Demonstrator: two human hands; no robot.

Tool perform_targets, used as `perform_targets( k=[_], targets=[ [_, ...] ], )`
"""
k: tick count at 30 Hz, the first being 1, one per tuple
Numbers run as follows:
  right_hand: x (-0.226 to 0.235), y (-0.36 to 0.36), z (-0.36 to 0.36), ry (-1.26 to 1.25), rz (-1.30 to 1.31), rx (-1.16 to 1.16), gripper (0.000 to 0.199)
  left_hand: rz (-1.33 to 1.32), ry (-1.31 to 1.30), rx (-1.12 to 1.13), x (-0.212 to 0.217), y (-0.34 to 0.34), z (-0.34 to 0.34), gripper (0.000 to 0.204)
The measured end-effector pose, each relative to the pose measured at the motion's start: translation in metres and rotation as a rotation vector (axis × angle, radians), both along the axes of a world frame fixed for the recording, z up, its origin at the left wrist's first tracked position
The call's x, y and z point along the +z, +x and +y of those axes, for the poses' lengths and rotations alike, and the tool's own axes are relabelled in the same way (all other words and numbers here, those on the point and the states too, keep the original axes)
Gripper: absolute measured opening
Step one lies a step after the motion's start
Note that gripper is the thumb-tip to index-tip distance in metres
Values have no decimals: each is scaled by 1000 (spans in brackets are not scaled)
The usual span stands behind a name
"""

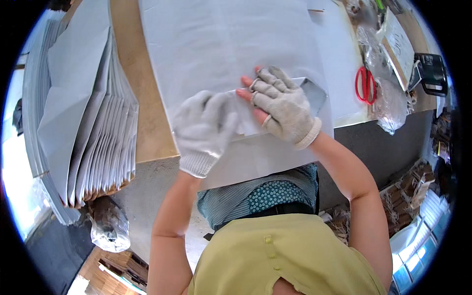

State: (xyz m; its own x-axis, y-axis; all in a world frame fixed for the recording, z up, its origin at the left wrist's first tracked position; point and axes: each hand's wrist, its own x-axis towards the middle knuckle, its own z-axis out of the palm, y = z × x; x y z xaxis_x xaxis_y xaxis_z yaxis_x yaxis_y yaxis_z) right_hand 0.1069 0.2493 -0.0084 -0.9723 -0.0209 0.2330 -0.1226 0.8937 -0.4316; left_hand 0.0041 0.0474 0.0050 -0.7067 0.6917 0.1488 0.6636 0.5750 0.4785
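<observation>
A large white paper sheet (226, 44) lies over the table in front of me and hangs past its near edge. Its near part is folded, with a raised, angled flap (314, 96) beside my right hand. My right hand (282, 105), in a whitish glove with some bare fingertips, rests flat on the fold with its fingers stretched out. My left hand (204, 125), in a white knitted glove, is over the left side of the fold. Motion blurs its fingers, so I cannot tell whether they grip the paper.
A thick stack of folded white paper pieces (96, 132) stands at the left on the brown tabletop (150, 113). Red-handled scissors (365, 86), a clear plastic bag (391, 105) and a black mug (431, 73) are at the right. A plastic bag (110, 228) sits below the stack.
</observation>
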Motion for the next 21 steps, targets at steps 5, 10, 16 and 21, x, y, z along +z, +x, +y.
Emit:
perform_targets(
  k=[5,10,16,21],
  targets=[
    [-6,-11,-19,6,69,-186,37,301,-6,-15,-26,10,11,48],
    [-16,-15,-22,6,127,-216,36,256,53,-55,-22,14,33,34],
    [-17,17,46,125,231,-18,33,178,149,-3,-19,-20,-53,30],
    [17,62,84,-5,-210,-432,33,-1081,967,493,23,33,-95,48]
  ],
)
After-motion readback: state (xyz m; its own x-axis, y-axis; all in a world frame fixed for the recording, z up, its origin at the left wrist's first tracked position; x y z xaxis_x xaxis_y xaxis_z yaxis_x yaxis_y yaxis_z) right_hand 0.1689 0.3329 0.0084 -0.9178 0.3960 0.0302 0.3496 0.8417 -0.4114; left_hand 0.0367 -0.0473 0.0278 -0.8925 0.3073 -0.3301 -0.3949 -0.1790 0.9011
